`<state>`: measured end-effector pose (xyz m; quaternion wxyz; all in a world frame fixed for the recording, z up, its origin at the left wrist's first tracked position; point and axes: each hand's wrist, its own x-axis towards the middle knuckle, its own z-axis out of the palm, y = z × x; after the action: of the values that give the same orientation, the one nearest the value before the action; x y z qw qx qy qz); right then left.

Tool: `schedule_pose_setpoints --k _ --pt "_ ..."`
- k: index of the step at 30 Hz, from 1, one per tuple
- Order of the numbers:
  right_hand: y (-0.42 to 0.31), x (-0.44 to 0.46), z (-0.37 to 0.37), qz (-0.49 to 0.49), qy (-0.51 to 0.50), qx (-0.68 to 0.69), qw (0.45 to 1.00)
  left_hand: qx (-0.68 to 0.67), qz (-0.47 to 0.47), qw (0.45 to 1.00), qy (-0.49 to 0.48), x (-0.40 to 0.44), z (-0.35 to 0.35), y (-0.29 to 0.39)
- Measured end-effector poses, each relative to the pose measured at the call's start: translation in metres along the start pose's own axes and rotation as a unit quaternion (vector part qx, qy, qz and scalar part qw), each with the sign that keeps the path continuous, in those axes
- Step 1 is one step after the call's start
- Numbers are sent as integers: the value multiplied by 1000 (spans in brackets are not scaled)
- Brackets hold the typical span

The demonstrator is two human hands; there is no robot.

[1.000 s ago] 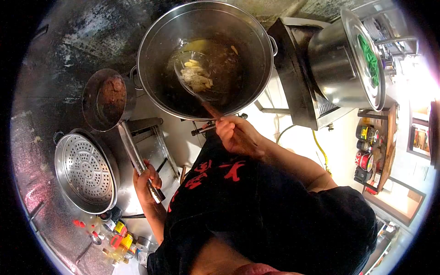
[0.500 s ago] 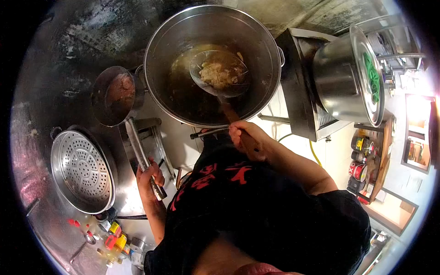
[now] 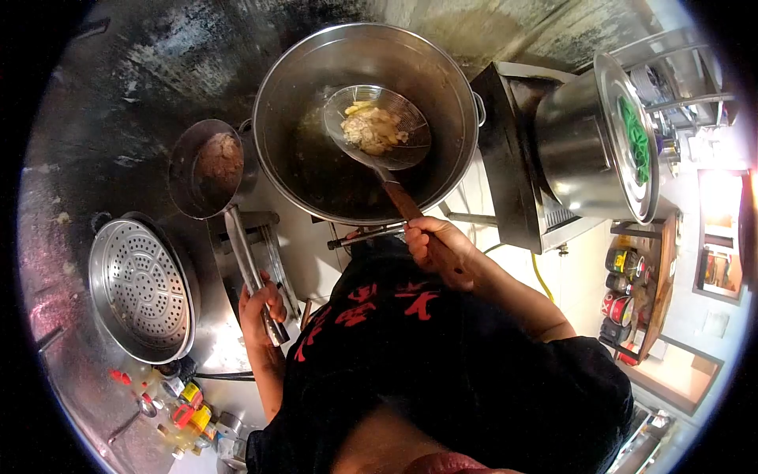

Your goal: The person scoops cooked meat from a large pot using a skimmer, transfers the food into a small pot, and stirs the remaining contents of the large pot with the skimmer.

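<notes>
My right hand (image 3: 436, 246) is wrapped round the wooden handle of a wire strainer (image 3: 407, 118). Pale, lumpy food pieces (image 3: 371, 129) lie in the strainer's mesh, which is held inside the tall stock pot (image 3: 276, 158) above dark liquid. My left hand (image 3: 262, 306) grips the metal handle of a deep round pan (image 3: 183, 178), to the left of the pot. A pinkish-brown mass (image 3: 219, 156) sits in that pan; I cannot tell its kind.
A perforated steamer tray (image 3: 146, 284) stands at the left, with bottles (image 3: 189, 415) below it. To the right, a second large pot (image 3: 580, 146) with green strands on its lid rests on a stove (image 3: 521, 158). Jars line a shelf (image 3: 659, 292) at far right.
The strainer has come up out of the liquid, so its mesh and the food pieces show clearly. My left hand keeps its hold on the pan's handle.
</notes>
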<state>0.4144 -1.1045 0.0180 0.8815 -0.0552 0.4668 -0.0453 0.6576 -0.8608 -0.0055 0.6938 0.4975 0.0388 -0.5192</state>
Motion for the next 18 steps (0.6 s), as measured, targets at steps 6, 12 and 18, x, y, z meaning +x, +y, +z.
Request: schedule_pose_setpoints --k 6,12,18 --pt "-8 21 -29 100 -124 213 964 1 10 1000 15 -9 7 -2" --pt "-19 42 -42 153 -183 271 933 2 11 1000 19 -16 9 -5" --pt "-14 27 -29 114 -136 234 956 12 10 999 36 -21 11 -13"
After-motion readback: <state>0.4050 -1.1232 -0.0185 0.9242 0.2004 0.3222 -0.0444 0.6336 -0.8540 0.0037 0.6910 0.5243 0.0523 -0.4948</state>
